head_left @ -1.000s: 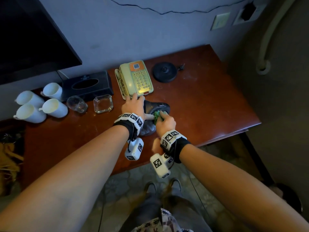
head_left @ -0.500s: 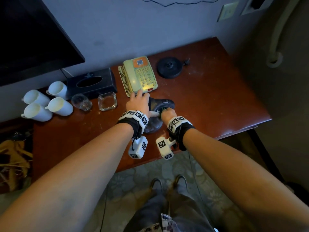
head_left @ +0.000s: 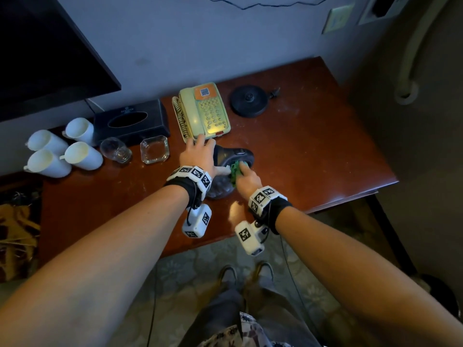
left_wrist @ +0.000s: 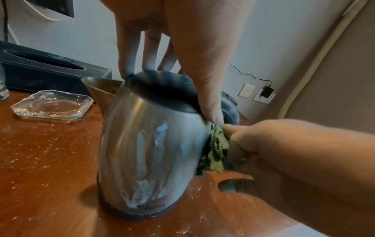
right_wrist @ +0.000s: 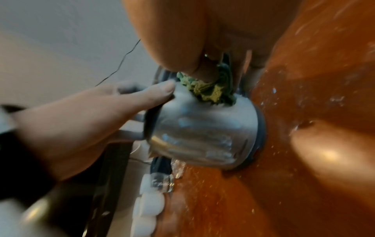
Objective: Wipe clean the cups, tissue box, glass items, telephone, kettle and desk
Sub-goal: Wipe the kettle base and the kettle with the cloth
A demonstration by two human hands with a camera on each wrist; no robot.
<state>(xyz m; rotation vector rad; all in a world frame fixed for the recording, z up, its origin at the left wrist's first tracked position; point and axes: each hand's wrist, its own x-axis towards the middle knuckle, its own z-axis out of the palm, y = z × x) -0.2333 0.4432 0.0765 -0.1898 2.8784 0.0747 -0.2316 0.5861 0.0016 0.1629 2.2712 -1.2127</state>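
A steel kettle [head_left: 221, 189] [left_wrist: 150, 144] [right_wrist: 202, 131] with a black lid and handle stands on the red-brown desk [head_left: 313, 159], just in front of the telephone [head_left: 204, 111]. My left hand [head_left: 200, 156] [left_wrist: 182, 40] lies over the lid, fingers down the far side and thumb on the near rim, and holds the kettle. My right hand [head_left: 246, 180] [left_wrist: 284, 152] pinches a green cloth [head_left: 235, 172] [left_wrist: 216, 149] [right_wrist: 205, 89] and presses it against the kettle's side below the handle. The steel shows wet streaks.
Three white cups [head_left: 50, 154] lie at the left, beside a black tissue box [head_left: 130, 121], a glass tumbler [head_left: 115, 150] and a glass ashtray [head_left: 154, 149]. The black kettle base [head_left: 249, 100] sits at the back. A dark screen [head_left: 37, 58] hangs over the left. White specks dot the desk.
My right hand dipped low beside the kettle with the cloth, then came back up under the handle. My left hand stayed on the lid.
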